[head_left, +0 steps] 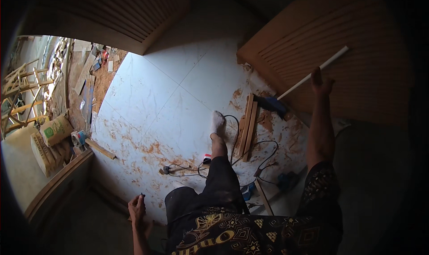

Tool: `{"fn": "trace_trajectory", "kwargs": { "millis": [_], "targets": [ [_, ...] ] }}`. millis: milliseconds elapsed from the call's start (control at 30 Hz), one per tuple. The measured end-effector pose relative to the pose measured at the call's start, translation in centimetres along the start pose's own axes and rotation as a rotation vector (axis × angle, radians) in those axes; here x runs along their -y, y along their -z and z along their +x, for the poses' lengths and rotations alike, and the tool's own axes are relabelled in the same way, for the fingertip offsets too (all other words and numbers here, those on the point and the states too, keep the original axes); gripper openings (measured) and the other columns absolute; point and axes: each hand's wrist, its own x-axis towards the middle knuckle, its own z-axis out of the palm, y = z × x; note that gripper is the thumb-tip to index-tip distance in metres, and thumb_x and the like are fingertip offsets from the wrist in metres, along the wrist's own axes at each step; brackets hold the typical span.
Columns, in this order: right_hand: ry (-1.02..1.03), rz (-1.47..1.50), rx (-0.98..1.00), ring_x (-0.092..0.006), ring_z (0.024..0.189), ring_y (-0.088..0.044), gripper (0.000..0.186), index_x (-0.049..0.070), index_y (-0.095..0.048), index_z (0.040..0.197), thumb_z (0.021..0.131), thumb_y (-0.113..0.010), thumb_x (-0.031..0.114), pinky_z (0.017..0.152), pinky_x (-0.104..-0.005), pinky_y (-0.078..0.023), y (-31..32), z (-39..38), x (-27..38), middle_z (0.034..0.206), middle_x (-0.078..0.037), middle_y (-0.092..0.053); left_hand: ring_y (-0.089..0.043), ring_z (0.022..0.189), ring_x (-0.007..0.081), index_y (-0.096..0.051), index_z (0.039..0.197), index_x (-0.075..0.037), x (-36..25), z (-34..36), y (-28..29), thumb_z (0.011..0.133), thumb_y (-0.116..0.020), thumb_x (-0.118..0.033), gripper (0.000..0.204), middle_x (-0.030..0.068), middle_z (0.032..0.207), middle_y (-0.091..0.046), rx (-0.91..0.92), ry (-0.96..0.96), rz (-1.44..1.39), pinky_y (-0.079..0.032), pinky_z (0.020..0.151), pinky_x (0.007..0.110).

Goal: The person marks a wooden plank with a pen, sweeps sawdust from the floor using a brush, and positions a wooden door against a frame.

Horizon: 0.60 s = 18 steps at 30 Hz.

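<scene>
Left hand (pixel 136 211) pinches small dark piece (pixel 142 194). Right hand (pixel 322 85) overlaps broom (pixel 295 86) against louvred door (pixel 371 83) (can't tell if gripping). Best steady handle, head off planks (pixel 245 127).

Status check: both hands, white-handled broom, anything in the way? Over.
Right hand grips white-handled, blue-headed broom. Left hand pinches small dark object. Broom head beside two long brown wooden strips. Looping black cable on pale tiled floor, possible snag.
</scene>
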Motion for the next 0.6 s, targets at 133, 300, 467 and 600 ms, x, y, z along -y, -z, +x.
{"fn": "trace_trajectory", "kwargs": {
  "millis": [133, 300, 467, 600],
  "targets": [
    [-0.054, 0.146, -0.112, -0.0419, 0.122, -0.053, 0.083, -0.01, -0.04, 0.137, 0.094, -0.05, 0.06, 0.101, -0.0534, -0.048, -2.2, 6.6, -1.0, 0.134, -0.026, -0.052, -0.048, 0.051, 0.0049, -0.073, 0.099, -0.001, -2.1, 1.9, -1.8, 0.096, -0.063, -0.029, 0.03, -0.0029, 0.062, -0.055, -0.046, -0.16, 0.232, -0.036, 0.045, 0.023],
    [0.205, -0.11, -0.355, -0.0362, 0.117, -0.055, 0.043, 0.0, -0.049, 0.133, 0.103, -0.042, 0.031, 0.095, -0.0509, -0.053, -4.9, 6.2, -1.0, 0.126, -0.021, -0.056, -0.062, 0.069, 0.012, -0.072, 0.097, 0.004, -4.2, -0.8, -2.8, 0.091, -0.066, -0.025, 0.03, 0.008, 0.075, -0.07, -0.093, -0.095, 0.253, -0.048, 0.064, 0.029],
    [0.14, 0.229, -0.518, -0.0253, 0.095, -0.064, 0.022, -0.002, -0.06, 0.11, 0.091, -0.059, 0.008, 0.081, -0.0388, -0.061, -0.1, -7.1, -1.2, 0.104, -0.015, -0.063, -0.06, 0.062, 0.0126, -0.074, 0.095, 0.002, 2.0, 2.2, -3.4, 0.09, -0.068, -0.027, 0.03, 0.0053, 0.069, -0.067, 0.011, 0.048, 0.101, -0.047, 0.059, 0.03],
    [-0.764, 0.363, -0.576, -0.0174, 0.068, -0.057, 0.017, -0.005, -0.05, 0.103, 0.087, -0.056, 0.0, 0.061, -0.0299, -0.053, -4.5, -27.6, -8.7, 0.081, -0.009, -0.052, -0.046, 0.045, 0.0081, -0.072, 0.092, -0.003, 1.1, 3.5, -3.9, 0.094, -0.064, -0.031, 0.029, -0.0006, 0.059, -0.053, 0.144, 0.105, -0.086, -0.034, 0.04, 0.026]
  ]
}}
